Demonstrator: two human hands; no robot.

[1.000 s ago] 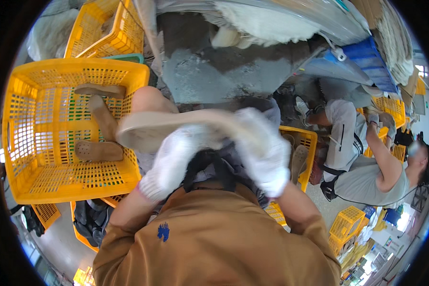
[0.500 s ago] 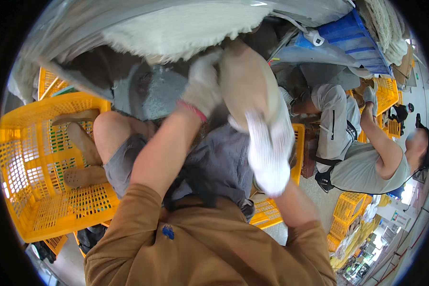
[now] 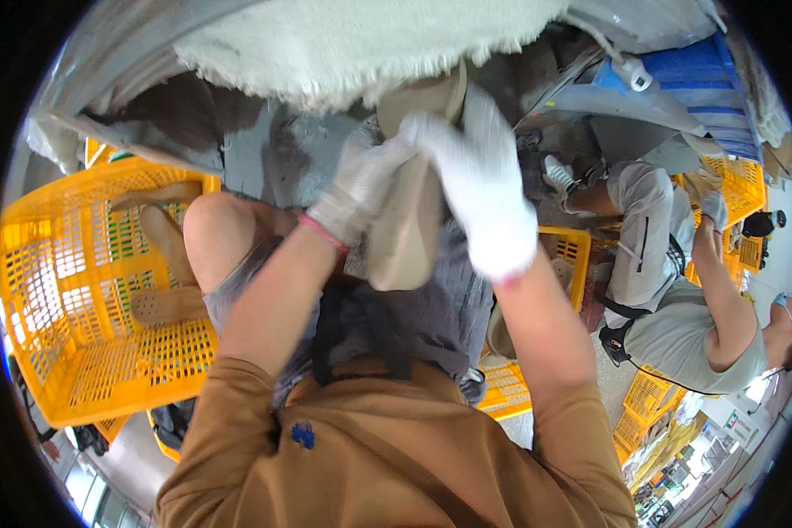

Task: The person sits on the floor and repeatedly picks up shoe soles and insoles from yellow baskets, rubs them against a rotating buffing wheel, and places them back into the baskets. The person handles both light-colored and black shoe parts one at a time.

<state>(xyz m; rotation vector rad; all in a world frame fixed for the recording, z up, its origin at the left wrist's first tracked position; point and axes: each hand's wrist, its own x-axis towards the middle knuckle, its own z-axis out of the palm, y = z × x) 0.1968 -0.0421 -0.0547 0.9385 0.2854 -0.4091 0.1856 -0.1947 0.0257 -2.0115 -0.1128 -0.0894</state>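
Note:
A tan slip-on clog [image 3: 405,233] hangs upright in front of my lap, its smooth sole end toward me. My left hand [image 3: 361,180], in a whitish work glove, grips its left side near the middle. My right hand [image 3: 488,189], in a white knitted glove and blurred by motion, is closed on its right side and reaches over the middle. The clog's far end rises just under the frayed edge of a large white cloth buffing wheel [image 3: 361,44]. Fingers of both gloves partly hide the clog.
To my left, a yellow crate [image 3: 62,290] holds several tan clogs [image 3: 163,305]. Another yellow crate [image 3: 510,387] stands by my right leg. A blue crate [image 3: 700,92] is at upper right. A seated co-worker [image 3: 686,321] works to my right. Grey metal housing [image 3: 88,70] surrounds the wheel.
The clog has turned and come lower toward my lap, its narrow side now showing. My right hand has moved up from its near end to its middle, closer to the left hand.

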